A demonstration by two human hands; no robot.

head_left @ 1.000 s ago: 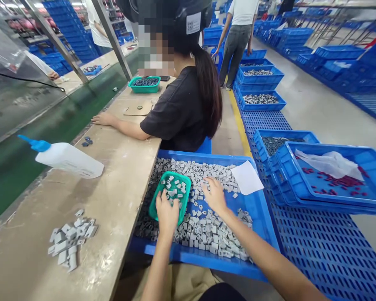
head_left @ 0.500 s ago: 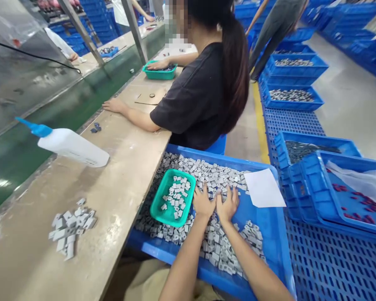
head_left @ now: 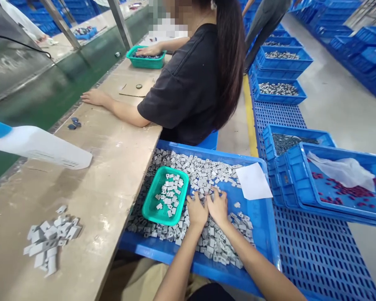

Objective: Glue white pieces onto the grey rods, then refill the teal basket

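Note:
Both hands rest side by side on small grey block-like parts (head_left: 217, 242) spread over a large blue tray (head_left: 263, 234). My left hand (head_left: 197, 211) lies with fingers spread, just right of a green basket (head_left: 146, 205). My right hand (head_left: 217, 207) is beside it, fingers also spread over the parts; neither hand grips anything I can see. Inside the basket sit several of the same grey parts (head_left: 171, 190). A white sheet of paper (head_left: 254, 182) lies at the tray's right rim.
On the worktable (head_left: 113, 175) left of me are a pile of grey parts (head_left: 52, 240) and a white bottle (head_left: 44, 146) with a blue cap. A co-worker (head_left: 188, 83) sits ahead, one hand in another green basket (head_left: 147, 62). Blue crates (head_left: 341, 184) stand to the right.
The view has shifted, so most things sit further left. My hands have drawn slightly nearer to me over the parts, fingers still spread.

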